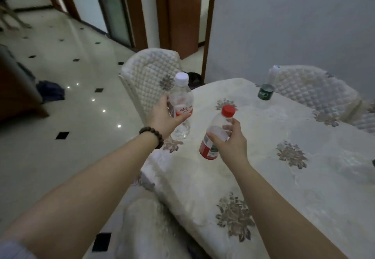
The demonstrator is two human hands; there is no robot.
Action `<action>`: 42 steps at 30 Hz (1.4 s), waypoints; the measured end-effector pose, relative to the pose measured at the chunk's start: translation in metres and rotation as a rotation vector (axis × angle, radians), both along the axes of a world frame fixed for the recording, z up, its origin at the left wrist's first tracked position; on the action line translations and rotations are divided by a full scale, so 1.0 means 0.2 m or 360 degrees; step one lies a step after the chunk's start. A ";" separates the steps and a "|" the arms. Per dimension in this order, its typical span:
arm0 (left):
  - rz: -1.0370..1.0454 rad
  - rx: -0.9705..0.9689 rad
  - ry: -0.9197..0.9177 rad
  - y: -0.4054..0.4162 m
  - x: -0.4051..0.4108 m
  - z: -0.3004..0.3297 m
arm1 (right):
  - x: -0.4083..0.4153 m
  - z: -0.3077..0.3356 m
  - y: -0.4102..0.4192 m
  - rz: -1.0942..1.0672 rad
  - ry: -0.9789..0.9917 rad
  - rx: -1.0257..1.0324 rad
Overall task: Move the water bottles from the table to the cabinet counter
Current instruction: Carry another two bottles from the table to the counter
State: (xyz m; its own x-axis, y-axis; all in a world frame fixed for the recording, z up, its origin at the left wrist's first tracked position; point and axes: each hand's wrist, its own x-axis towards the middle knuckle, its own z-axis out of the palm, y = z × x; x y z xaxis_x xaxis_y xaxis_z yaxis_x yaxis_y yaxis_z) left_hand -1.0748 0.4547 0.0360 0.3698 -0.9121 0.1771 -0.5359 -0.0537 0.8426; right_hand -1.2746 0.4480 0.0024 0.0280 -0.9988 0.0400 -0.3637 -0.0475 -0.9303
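Note:
My left hand [163,116] grips a clear water bottle with a white cap and a red-and-white label [181,100], held upright above the table's left corner. In my right hand [231,143] is a second clear bottle with a red cap and a red label [218,125], tilted, lifted off the table [263,167]. A third clear bottle with a green label [267,86] stands at the table's far edge. The cabinet counter is not in sight.
The table wears a cream floral cloth. Quilted white chairs stand at the far left corner [150,80], behind the table on the right [312,88], and one seat lies close below me [142,228]. Tiled floor opens to the left; a dark wooden cabinet [14,88] sits at the left edge.

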 end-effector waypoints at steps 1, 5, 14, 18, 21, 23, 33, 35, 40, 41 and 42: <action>0.0060 -0.0005 0.0003 0.05 0.08 0.00 | 0.08 0.01 0.00 0.0057 0.0007 -0.0010; 0.0350 0.0015 0.0001 0.32 0.41 0.00 | 0.46 0.03 0.05 0.0327 0.0035 -0.0048; 0.1032 0.0060 0.0022 0.98 1.06 -0.09 | 1.28 0.03 0.36 0.0912 0.0039 -0.0072; 0.1284 0.0054 0.0072 1.26 1.29 -0.17 | 1.62 -0.03 0.53 0.1120 0.0059 -0.0024; 0.1449 0.0057 0.0082 1.46 1.48 -0.23 | 1.88 -0.08 0.66 0.1240 0.0067 0.0025; 0.1532 0.0064 0.0100 1.59 1.62 -0.25 | 2.06 -0.09 0.75 0.1304 0.0100 0.0041; 0.1767 0.0045 0.0085 2.10 2.36 -0.29 | 2.92 -0.07 1.13 0.1452 0.0153 0.0041; 0.1791 0.0042 0.0093 2.15 2.49 -0.28 | 3.06 -0.07 1.17 0.1465 0.0179 0.0050; 0.1871 0.0017 0.0104 2.22 2.80 -0.28 | 3.39 -0.06 1.21 0.1503 0.0238 0.0024; 0.1886 0.0008 0.0112 2.23 2.86 -0.29 | 3.46 -0.06 1.21 0.1508 0.0261 0.0018; 0.1900 -0.0004 0.0130 2.23 2.93 -0.29 | 3.53 -0.06 1.21 0.1515 0.0284 0.0013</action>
State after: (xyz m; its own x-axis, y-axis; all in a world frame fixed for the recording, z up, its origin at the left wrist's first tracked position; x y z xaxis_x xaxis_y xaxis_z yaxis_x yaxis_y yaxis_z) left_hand -0.4894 0.9000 -0.0223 0.9932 0.0151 0.1153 -0.0940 -0.4793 0.8726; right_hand -0.5676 0.6899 -0.0102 0.8303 -0.5550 -0.0503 -0.3125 -0.3890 -0.8666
